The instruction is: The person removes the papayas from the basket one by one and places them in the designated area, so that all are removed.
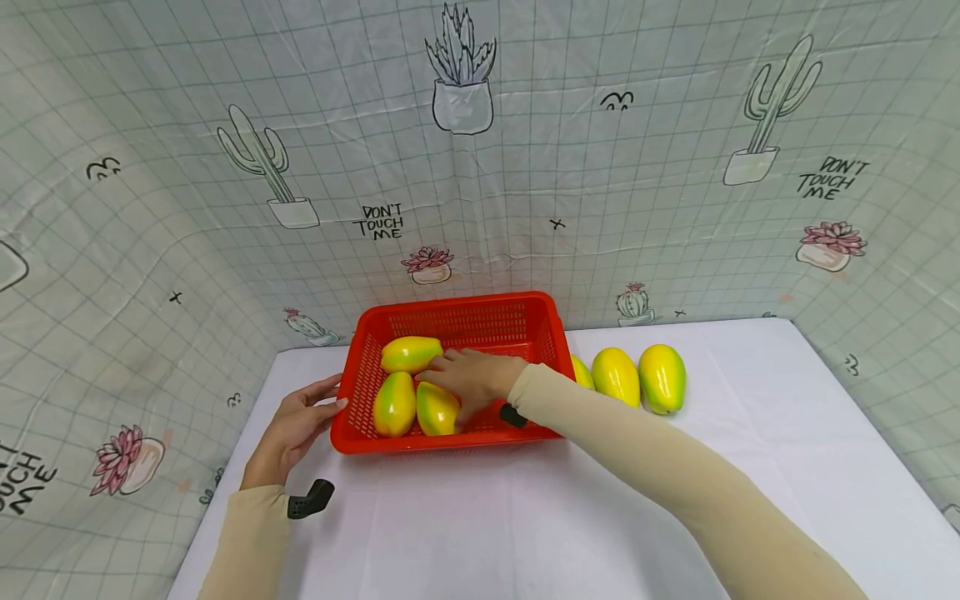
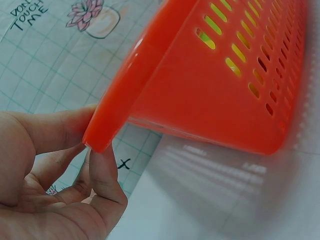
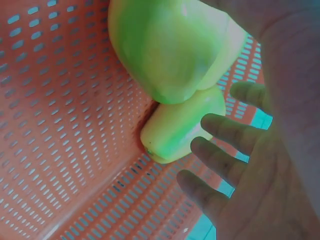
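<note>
A red plastic basket (image 1: 442, 446) with slotted walls holds three yellow-green mangoes: one at the back (image 1: 409, 354), one at front left (image 1: 394, 406) and one to its right (image 1: 437, 408). My left hand (image 1: 292, 429) pinches the basket's left rim between thumb and fingers, seen closely in the left wrist view. Inside the basket, my right hand (image 1: 476, 382) is over and beside the front right mango. In the right wrist view its fingers (image 3: 227, 132) are spread and extended near a mango (image 3: 182, 125), curled round nothing; the thumb is partly hidden.
Right of the basket, more mangoes lie in a row on the white tablecloth (image 1: 757, 417): one partly hidden by the basket (image 1: 582, 372), a middle one (image 1: 616, 377) and a right one (image 1: 662, 379). A patterned cloth backdrop (image 1: 510, 183) stands close behind the basket.
</note>
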Action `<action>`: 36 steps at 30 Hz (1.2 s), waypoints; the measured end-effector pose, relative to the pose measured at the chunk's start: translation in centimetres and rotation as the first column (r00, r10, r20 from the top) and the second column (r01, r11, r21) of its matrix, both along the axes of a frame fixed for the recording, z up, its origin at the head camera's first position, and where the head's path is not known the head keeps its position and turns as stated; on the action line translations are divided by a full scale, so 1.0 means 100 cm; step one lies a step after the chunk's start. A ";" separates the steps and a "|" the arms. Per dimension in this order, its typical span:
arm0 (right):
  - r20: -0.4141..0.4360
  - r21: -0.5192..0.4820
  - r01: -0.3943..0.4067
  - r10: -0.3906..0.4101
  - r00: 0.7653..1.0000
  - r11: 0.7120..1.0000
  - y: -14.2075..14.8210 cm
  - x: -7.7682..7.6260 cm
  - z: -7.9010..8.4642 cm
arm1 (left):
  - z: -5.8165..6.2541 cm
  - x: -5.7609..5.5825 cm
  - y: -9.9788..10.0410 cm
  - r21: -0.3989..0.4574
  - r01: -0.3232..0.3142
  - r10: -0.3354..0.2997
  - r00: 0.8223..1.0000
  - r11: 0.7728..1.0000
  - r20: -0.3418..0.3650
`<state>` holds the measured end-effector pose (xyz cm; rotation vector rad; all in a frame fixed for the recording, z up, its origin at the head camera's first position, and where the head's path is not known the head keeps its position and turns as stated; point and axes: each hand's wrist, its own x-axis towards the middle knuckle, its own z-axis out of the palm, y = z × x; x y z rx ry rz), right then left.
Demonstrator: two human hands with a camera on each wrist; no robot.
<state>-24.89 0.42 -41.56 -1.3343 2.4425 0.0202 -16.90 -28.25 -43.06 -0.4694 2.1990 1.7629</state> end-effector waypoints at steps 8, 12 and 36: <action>0.001 0.063 -0.018 0.018 1.000 0.998 -0.011 0.003 0.001 | 0.000 0.000 -0.001 0.020 0.005 -0.005 1.000 1.000 -0.005; -0.004 0.074 -0.030 0.030 1.000 0.997 -0.015 0.004 -0.001 | 0.000 0.000 -0.001 0.019 0.003 -0.003 1.000 1.000 0.000; 0.004 0.134 -0.004 0.004 1.000 0.991 -0.023 -0.001 -0.010 | -0.003 -0.001 -0.003 0.013 -0.005 0.005 1.000 1.000 0.011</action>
